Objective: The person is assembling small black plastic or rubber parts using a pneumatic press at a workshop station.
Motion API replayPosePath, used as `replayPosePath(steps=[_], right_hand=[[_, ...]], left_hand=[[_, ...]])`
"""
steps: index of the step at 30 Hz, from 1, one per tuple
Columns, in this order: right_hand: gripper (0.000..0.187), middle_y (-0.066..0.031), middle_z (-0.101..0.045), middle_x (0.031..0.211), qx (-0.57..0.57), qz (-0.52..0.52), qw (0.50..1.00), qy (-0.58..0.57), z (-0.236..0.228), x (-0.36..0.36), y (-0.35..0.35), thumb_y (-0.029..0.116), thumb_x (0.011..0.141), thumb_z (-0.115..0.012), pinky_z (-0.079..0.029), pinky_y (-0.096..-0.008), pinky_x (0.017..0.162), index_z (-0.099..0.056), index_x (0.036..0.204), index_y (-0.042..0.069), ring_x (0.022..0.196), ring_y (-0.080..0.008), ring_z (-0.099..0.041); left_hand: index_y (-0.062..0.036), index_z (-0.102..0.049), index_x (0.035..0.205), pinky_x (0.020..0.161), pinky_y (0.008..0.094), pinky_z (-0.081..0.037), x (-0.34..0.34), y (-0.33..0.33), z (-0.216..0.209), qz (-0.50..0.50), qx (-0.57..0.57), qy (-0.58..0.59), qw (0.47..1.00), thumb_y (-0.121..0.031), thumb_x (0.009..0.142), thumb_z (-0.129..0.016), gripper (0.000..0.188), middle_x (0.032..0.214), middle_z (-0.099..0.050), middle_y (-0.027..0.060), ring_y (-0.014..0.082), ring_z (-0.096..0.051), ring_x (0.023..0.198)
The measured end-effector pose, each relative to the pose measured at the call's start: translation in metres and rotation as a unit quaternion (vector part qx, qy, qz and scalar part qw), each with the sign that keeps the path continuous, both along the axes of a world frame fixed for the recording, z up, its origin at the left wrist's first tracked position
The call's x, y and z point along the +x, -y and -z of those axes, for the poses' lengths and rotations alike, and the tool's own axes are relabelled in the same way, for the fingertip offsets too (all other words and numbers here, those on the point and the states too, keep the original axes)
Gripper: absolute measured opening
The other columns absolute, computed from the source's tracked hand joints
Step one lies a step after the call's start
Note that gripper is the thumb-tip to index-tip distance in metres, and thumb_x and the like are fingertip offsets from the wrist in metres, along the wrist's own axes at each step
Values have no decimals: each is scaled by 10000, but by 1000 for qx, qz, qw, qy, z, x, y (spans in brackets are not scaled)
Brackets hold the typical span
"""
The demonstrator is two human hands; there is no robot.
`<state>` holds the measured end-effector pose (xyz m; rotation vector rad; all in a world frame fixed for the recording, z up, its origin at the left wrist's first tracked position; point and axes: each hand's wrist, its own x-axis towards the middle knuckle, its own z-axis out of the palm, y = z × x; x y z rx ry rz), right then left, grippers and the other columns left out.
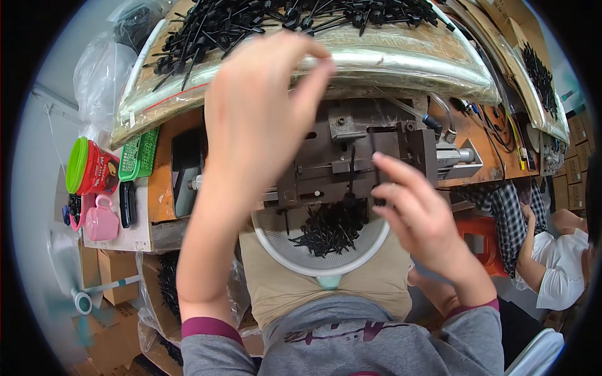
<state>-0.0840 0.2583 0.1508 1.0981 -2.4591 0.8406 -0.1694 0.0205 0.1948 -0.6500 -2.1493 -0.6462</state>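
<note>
My left hand point(254, 100) is raised over the near edge of the plastic-covered tray point(414, 61), close to a heap of thin black plastic parts point(219, 25). Motion smears its fingers, and whatever lies between them is hidden. A slim black rod-like part point(374, 141) is pinched in my right hand point(420, 210), upright at the right of the dark metal fixture point(392, 150). Another black part point(352, 166) stands in the middle of this fixture. Below, on my lap, a white basin point(295, 268) holds many small black pieces point(329, 232).
Hoses point(431, 120) and a metal cylinder point(458, 155) flank the fixture's right side. At left are a green basket point(139, 153), a red tub point(97, 169) and a pink cup point(102, 222). Another person point(552, 269) sits at far right, near a red stool point(480, 241).
</note>
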Motion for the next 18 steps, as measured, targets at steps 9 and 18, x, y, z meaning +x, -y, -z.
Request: replayPosePath(steps=[9, 18], right_hand=[[288, -168, -647, 1358, 134, 39, 990, -25, 22, 2, 20, 58, 738, -792, -539, -301, 563, -650, 988, 29, 592, -195, -657], [247, -117, -715, 952, 6, 11, 1000, -12, -44, -83, 10, 153, 786, -774, -569, -410, 718, -684, 1006, 86, 831, -310, -706]], left_hand=[[-53, -774, 1014, 802, 355, -574, -92, -8, -5, -69, -89, 138, 984, -151, 828, -773, 211, 886, -759, 125, 265, -732, 812], [-32, -780, 997, 668, 244, -578, 21, 6, -19, 71, 134, 165, 974, -94, 826, -815, 185, 1004, -701, 54, 111, -691, 788]])
